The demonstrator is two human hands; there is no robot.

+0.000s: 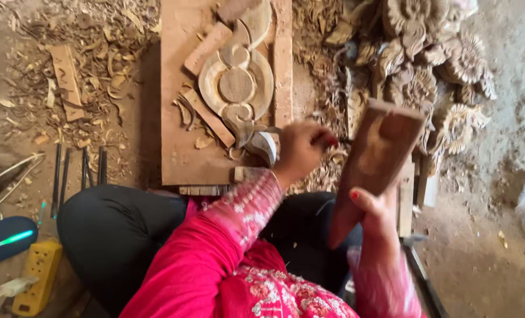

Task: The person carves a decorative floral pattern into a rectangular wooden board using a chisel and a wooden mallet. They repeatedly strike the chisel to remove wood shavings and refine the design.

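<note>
left hand (302, 148) clenched in fist, knuckles up, thumb tucked, red-painted nail showing, wrist bent forward out of embroidered pink sleeve. left forearm runs diagonally up from lower centre. right hand (375, 213) raised beside it, fingers wrapped tight, thumb with red nail pressed on top, wrist upright, pink cuff below. hands near each other, not touching.

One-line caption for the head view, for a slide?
Left hand sets a chisel to a carved wooden piece; right hand raises a wooden mallet.
</note>
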